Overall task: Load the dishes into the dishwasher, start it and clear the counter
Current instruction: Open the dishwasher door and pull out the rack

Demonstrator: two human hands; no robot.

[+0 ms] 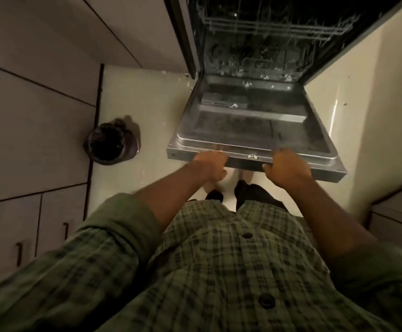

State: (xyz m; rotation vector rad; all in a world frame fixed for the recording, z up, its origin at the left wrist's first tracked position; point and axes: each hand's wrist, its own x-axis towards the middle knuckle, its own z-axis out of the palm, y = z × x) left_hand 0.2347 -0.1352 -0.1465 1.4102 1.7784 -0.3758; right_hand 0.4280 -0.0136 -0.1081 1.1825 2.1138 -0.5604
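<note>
Below me, the dishwasher door (250, 125) hangs open, nearly flat, its inner steel face up. My left hand (210, 165) grips the door's front edge left of the latch, fingers curled over the rim. My right hand (287, 167) grips the same edge to the right, the two hands apart. Wire racks (267, 29) show dimly inside the dishwasher. A dark bin (108, 143) stands on the pale floor (144, 97) beside the cabinets (34, 111).
</note>
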